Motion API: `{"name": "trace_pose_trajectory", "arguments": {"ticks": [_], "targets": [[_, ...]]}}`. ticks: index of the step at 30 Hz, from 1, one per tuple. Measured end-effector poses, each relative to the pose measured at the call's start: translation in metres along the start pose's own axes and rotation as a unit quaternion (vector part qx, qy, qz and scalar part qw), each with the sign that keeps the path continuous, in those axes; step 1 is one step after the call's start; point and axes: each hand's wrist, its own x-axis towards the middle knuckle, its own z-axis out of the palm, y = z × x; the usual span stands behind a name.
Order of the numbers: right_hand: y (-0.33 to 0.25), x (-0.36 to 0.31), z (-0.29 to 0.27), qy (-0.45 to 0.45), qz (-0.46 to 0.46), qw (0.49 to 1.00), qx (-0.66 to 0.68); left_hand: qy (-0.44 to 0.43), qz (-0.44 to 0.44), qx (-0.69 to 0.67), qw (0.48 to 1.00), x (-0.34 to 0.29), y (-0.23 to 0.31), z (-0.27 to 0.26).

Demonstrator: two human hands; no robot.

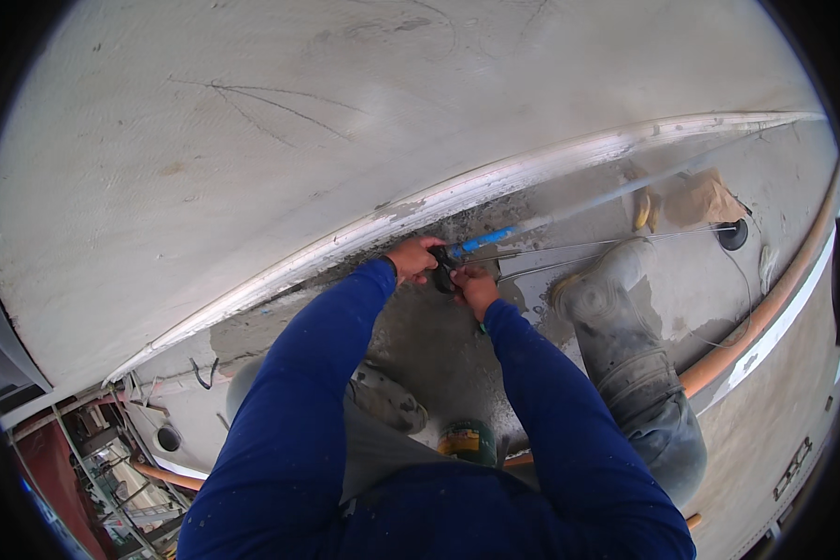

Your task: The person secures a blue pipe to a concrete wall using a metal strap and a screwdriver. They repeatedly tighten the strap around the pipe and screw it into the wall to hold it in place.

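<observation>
A black tool part (pixel 443 271) lies between my two hands, its exact kind partly hidden by my fingers. My left hand (pixel 413 259) is closed at its left side, fingers bent against it. From the right, my right hand (pixel 477 288) grips its lower edge with the fingers curled. A blue-wrapped section (pixel 483 241) sticks out beside the black part, in line with a long pale tube (pixel 616 194) reaching to the far right. Two thin metal rods (pixel 569 246) run from near my hands toward a black round disc (pixel 733 234).
Along the wall (pixel 252 140) runs a white ridged strip (pixel 364 224). My boots (pixel 593 299) stand on dusty concrete, with a green tin (pixel 469 441) between my legs. Yellow objects (pixel 642 209) and brown paper (pixel 703 200) lie right. An orange pipe (pixel 765 317) borders the ledge; scaffolding (pixel 112 467) shows lower left.
</observation>
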Motion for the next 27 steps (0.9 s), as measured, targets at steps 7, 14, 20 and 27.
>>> {"name": "trace_pose_trajectory", "arguments": {"ticks": [7,14,20,27], "targets": [[0.002,-0.014,-0.011,0.116,-0.138,0.939,-0.293,0.057,0.038,0.069,0.995,0.017,-0.015,0.015],[-0.024,-0.028,-0.002,0.130,-0.129,0.887,-0.424,0.154,0.088,0.492,0.852,0.003,0.006,0.031],[-0.032,-0.035,0.021,0.152,-0.148,0.841,-0.498,0.266,0.196,0.575,0.748,-0.021,0.003,0.027],[0.000,-0.004,0.010,0.037,-0.095,0.988,-0.120,0.208,0.158,0.439,0.860,0.029,-0.013,0.019]]}}
